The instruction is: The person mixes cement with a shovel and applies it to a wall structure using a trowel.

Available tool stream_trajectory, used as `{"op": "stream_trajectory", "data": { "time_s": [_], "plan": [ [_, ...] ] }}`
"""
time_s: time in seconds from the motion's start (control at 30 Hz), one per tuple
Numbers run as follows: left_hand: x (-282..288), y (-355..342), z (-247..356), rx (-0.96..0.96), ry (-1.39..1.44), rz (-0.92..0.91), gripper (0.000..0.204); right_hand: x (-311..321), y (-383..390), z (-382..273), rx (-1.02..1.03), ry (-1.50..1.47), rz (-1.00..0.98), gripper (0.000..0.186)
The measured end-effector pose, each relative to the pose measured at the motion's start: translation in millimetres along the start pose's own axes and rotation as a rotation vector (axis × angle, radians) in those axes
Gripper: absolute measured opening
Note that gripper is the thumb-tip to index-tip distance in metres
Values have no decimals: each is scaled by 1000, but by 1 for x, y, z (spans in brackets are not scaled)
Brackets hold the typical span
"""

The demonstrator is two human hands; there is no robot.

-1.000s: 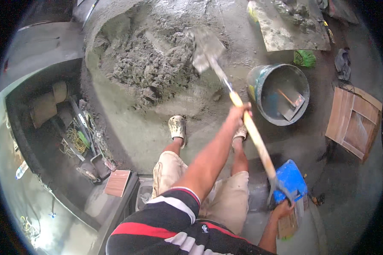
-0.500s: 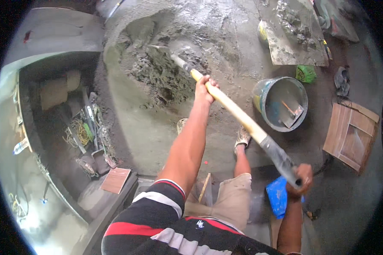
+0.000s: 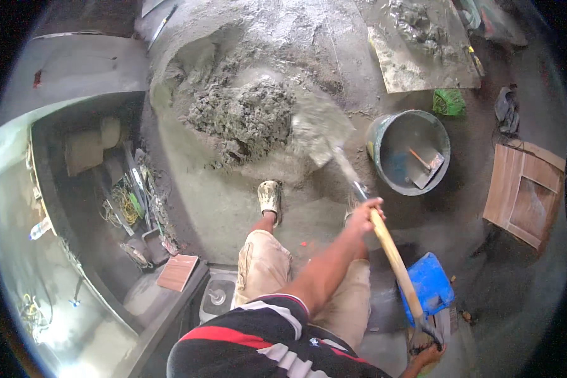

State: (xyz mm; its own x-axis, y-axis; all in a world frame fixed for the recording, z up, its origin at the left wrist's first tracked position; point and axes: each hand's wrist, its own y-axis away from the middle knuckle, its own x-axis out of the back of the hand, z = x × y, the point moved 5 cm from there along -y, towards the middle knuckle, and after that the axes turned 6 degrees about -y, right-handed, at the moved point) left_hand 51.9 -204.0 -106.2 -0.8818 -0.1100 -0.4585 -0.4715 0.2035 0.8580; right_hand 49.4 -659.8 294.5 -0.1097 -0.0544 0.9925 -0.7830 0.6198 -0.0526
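Both of my hands are on a shovel (image 3: pixel 394 252) with a pale wooden shaft. My left hand (image 3: pixel 363 216) is closed round the shaft just above the dark socket. Down at the lower right, my right hand (image 3: pixel 427 357) grips the dark top end, partly hidden. The grey-coated blade lies at the right side of a heap of wet mortar (image 3: pixel 242 116), slightly blurred. I cannot tell how much mortar is on it. My feet stand on the near side of the heap.
Right of the blade stands a round bucket (image 3: pixel 375 154) with a tool inside. Beyond it lies a mortar-covered board (image 3: pixel 390 72) and a green bundle (image 3: pixel 448 102). A blue container (image 3: pixel 429 283) is beside the shaft. Wooden panel (image 3: pixel 494 195) at right; recess with tools (image 3: pixel 135 189) at left.
The shovel blade has come out of the heap's far-left part and swung right and nearer me. Both hands have moved toward me, the left also to the right. Both keep their grip.
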Motion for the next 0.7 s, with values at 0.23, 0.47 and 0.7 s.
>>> {"op": "stream_trajectory", "data": {
  "time_s": [0.23,0.47,0.7],
  "plan": [
    [9,-52,-6,97,-17,-28,18,-24,5,-31,31,-254,-32,32],
    [128,-49,241,-203,21,212,20,-232,81,-129,62,-472,-405,13],
    [162,39,275,-507,-173,433,17,-300,114,-125,-385,-346,-850,5]
  ]
}}
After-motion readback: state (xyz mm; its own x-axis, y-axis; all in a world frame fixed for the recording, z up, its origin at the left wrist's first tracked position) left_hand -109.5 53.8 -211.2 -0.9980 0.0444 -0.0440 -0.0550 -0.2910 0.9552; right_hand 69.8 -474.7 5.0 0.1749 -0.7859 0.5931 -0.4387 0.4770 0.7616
